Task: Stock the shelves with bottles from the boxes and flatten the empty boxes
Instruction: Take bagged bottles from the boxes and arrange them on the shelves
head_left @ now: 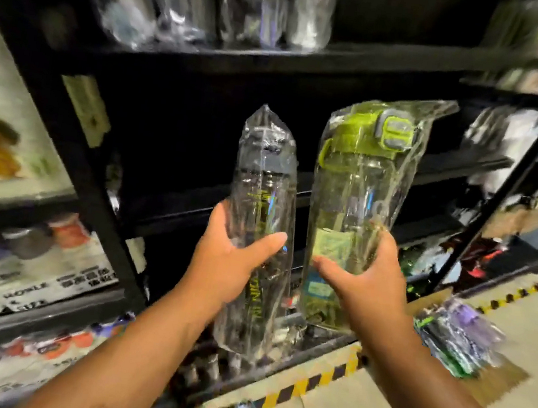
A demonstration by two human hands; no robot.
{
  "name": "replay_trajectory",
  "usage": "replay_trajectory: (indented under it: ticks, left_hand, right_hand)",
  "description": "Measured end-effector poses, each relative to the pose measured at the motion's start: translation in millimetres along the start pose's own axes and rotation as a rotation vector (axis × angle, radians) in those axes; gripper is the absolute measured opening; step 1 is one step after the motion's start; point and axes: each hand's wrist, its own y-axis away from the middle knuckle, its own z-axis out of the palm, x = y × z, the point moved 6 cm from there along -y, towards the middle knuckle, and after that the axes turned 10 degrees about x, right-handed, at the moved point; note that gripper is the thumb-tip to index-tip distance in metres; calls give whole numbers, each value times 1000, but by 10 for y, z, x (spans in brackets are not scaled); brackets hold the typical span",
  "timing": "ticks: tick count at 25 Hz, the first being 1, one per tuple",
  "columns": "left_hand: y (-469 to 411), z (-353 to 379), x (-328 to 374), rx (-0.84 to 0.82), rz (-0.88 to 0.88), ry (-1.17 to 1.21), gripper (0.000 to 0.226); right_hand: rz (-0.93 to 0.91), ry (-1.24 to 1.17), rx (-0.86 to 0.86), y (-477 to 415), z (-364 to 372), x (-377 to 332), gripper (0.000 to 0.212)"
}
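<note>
While both bottles are raised toward the dark shelf at twelve o'clock, the left hand wraps the grey-capped bottle and the right hand clasps the green-lidded bottle. Judged light, rigid, slippery in loose film; grip mid-body.

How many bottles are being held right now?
2. The slim clear bottle is in the left hand; the green-lidded bottle is in the right hand. Shelf stock above is too blurred to count.
</note>
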Motion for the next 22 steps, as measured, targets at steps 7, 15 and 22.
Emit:
replay_trajectory:
  ticks: [7, 15, 22]
  left_hand:
    - [-344, 846, 1157, 129, 208, 80, 56]
    - [-943, 2111, 2022, 159, 362, 98, 72]
    - [-1502, 2169, 2273, 228, 377, 63, 68]
  right_hand:
    - [-218, -146, -114, -1226, -562, -760, 79]
    - [-364, -217, -181, -2704, -1218, -1259, 85]
    - [-302, -286, -182, -3628, -1114, -1469, 71]
